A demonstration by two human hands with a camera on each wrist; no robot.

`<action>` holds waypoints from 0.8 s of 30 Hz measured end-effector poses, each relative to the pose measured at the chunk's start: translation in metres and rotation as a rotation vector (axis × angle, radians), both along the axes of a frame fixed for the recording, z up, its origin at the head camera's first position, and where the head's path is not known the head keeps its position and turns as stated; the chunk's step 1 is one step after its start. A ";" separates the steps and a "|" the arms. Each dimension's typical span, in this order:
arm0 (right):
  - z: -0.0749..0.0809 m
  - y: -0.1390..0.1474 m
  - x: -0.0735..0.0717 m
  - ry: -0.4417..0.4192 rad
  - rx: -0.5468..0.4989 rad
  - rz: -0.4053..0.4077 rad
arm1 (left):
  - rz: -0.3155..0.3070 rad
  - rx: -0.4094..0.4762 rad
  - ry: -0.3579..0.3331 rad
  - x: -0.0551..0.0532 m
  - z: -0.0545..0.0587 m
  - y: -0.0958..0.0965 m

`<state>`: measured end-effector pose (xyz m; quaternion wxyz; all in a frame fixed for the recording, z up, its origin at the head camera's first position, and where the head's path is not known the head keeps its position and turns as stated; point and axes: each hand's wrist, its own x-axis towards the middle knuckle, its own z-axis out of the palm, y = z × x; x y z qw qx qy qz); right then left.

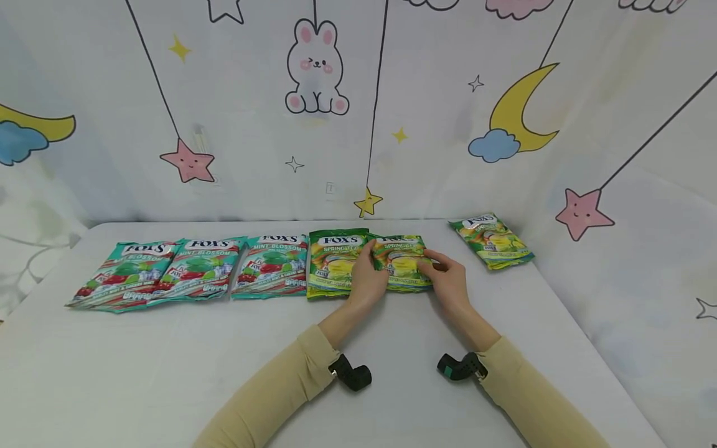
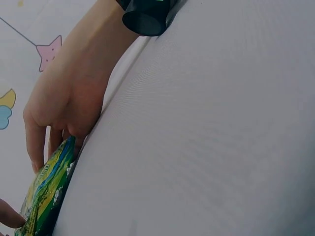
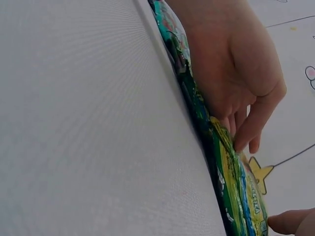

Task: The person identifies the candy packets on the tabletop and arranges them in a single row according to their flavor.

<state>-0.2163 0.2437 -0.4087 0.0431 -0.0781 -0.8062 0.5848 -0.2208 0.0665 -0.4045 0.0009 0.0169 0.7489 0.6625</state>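
Note:
Between my two hands lies a green and yellow Fox's Spring Tea candy bag, flat on the white table. My left hand holds its left edge, the thumb on the front face. At the opposite edge my right hand grips it with the thumb over the front. The left wrist view shows the right hand at the bag's side edge, the fingers partly behind the bag. In the right wrist view the left hand has its fingers on the bag. A second Spring Tea bag stands directly left, partly covered by my left hand.
Further left, three teal Fox's Mint Blossom bags continue the row. Another green candy bag lies tilted near the table's back right corner. Behind the white table hangs a patterned curtain.

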 end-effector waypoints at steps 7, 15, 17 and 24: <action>-0.001 0.000 0.000 0.007 0.014 0.006 | 0.028 0.147 0.015 0.000 -0.003 0.002; -0.002 0.001 0.000 0.017 0.025 0.013 | 0.079 0.213 0.018 0.001 -0.006 0.003; -0.002 0.001 0.000 0.016 0.029 0.013 | 0.085 0.234 0.020 0.001 -0.006 0.004; -0.001 0.000 0.000 0.002 0.043 0.011 | 0.106 0.278 0.027 0.001 -0.005 0.004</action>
